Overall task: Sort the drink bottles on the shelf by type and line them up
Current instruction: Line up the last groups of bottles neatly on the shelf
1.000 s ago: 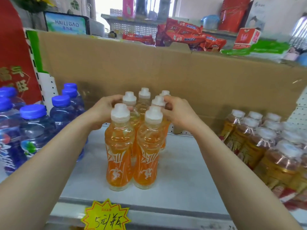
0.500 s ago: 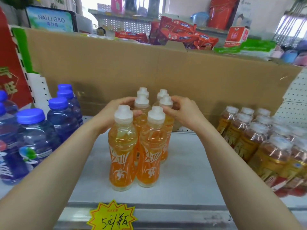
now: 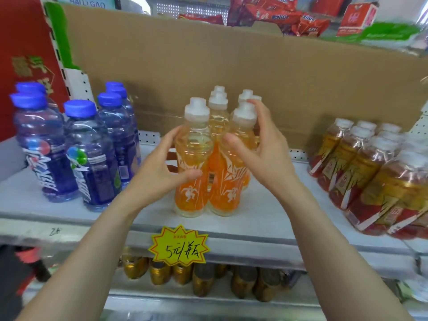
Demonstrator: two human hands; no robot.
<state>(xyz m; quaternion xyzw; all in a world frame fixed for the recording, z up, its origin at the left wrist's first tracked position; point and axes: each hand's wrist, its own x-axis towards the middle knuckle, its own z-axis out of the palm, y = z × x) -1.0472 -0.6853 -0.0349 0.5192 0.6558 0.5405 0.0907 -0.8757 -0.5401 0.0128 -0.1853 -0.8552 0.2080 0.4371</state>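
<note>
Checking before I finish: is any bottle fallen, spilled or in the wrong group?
Nothing stands out. The orange bottles, blue bottles and brown bottles stand in separate groups, none fallen, and the shelf shows no spill.

At the bottom centre you see a yellow starburst price tag (image 3: 179, 247) on the shelf edge (image 3: 254, 239), handwritten "5元/瓶". Left of it, "2A" is scrawled on the same edge. In the upper left corner a sign (image 3: 86, 3) reads "HAILI GAO", its top cut off. The white lettering on the blue-capped bottles (image 3: 92, 158) and the gold characters on the red panel (image 3: 23, 42) are too blurred to read.
</note>
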